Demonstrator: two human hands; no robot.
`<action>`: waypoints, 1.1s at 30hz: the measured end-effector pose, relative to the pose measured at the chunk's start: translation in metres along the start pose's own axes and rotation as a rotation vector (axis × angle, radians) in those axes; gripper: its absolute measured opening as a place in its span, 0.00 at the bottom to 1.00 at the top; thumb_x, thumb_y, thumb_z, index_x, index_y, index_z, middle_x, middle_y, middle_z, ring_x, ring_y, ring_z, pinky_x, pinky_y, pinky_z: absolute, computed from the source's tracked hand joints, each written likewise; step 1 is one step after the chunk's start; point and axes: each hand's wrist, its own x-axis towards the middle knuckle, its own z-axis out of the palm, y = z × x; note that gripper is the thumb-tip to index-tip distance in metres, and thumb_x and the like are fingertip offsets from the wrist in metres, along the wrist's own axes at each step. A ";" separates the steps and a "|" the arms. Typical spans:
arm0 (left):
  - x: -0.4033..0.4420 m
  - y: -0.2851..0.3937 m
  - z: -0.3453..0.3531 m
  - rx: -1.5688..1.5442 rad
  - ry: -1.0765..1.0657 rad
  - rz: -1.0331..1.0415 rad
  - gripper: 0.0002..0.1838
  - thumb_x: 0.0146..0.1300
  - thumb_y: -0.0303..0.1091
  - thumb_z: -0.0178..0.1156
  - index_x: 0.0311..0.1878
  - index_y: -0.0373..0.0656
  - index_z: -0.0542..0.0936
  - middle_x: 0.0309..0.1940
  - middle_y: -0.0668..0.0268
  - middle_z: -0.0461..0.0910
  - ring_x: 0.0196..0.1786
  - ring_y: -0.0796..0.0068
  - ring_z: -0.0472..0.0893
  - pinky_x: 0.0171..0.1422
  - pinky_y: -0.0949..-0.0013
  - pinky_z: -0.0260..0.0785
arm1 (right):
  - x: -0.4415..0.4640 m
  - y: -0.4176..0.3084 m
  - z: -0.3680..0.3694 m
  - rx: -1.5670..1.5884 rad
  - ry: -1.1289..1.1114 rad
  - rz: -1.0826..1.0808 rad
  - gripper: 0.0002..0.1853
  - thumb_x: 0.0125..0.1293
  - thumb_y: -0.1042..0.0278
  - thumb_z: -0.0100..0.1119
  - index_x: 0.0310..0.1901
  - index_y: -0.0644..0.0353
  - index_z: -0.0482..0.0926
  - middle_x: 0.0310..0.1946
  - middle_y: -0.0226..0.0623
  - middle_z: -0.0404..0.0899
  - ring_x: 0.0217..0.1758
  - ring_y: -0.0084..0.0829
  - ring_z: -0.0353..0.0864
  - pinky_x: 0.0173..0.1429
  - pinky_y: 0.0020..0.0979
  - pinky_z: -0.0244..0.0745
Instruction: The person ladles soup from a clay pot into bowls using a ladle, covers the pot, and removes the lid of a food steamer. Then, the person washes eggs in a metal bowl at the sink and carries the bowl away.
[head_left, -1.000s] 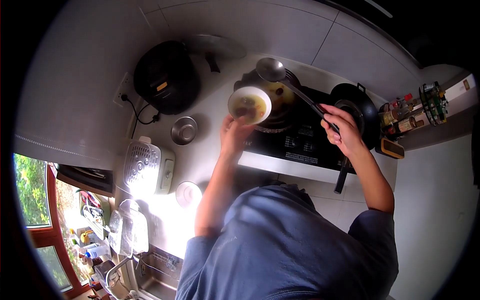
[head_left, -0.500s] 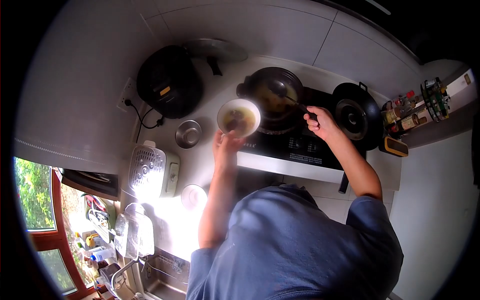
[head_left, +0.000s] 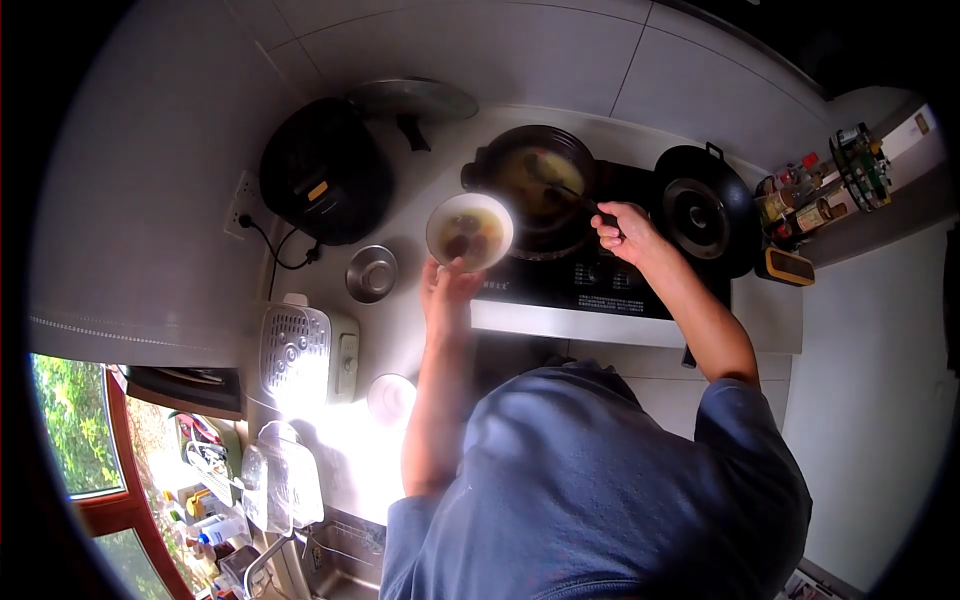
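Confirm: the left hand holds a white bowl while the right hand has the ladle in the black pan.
Not quite: the head view shows the ladle in the dark pot, not the black pan. The left hand does hold the white bowl, and the right hand the ladle.

The person is wearing a loose, slate-blue, short-sleeved cloth shirt point(head_left: 590, 470), its soft folds catching paler bands of light. The left sleeve point(head_left: 408, 540) and the right sleeve point(head_left: 738, 412), both repeating the same blue, are ending near the elbows and leaving the left hand point(head_left: 452, 292) and the right hand point(head_left: 628, 232) bare. A darker, curved neckline seam point(head_left: 590, 584) is showing at the lower edge.
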 end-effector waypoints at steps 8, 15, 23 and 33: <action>0.002 0.001 -0.001 0.000 0.005 -0.012 0.16 0.65 0.29 0.59 0.55 0.40 0.70 0.44 0.59 0.82 0.40 0.69 0.85 0.53 0.66 0.80 | 0.003 -0.012 -0.003 -0.207 -0.015 -0.070 0.04 0.68 0.72 0.51 0.40 0.60 0.67 0.26 0.38 0.71 0.15 0.19 0.59 0.16 0.21 0.51; 0.010 -0.003 -0.007 -0.002 0.016 -0.027 0.16 0.65 0.30 0.60 0.54 0.40 0.70 0.43 0.60 0.81 0.39 0.69 0.84 0.53 0.66 0.79 | -0.016 -0.008 -0.004 -0.391 0.065 -0.185 0.22 0.68 0.72 0.54 0.62 0.64 0.66 0.29 0.37 0.72 0.15 0.16 0.59 0.16 0.20 0.52; 0.023 -0.006 -0.005 -0.020 -0.006 -0.040 0.17 0.64 0.32 0.62 0.53 0.41 0.70 0.44 0.59 0.80 0.41 0.68 0.83 0.54 0.65 0.79 | -0.053 -0.021 -0.003 -0.465 0.003 -0.185 0.27 0.69 0.72 0.52 0.69 0.65 0.62 0.31 0.38 0.73 0.15 0.14 0.59 0.16 0.19 0.52; 0.036 -0.014 0.004 -0.005 0.014 -0.072 0.18 0.64 0.33 0.62 0.55 0.41 0.69 0.43 0.59 0.81 0.41 0.68 0.83 0.55 0.64 0.78 | -0.132 -0.052 0.026 -0.558 -0.153 -0.200 0.24 0.71 0.72 0.49 0.67 0.67 0.65 0.30 0.32 0.73 0.15 0.11 0.59 0.15 0.16 0.53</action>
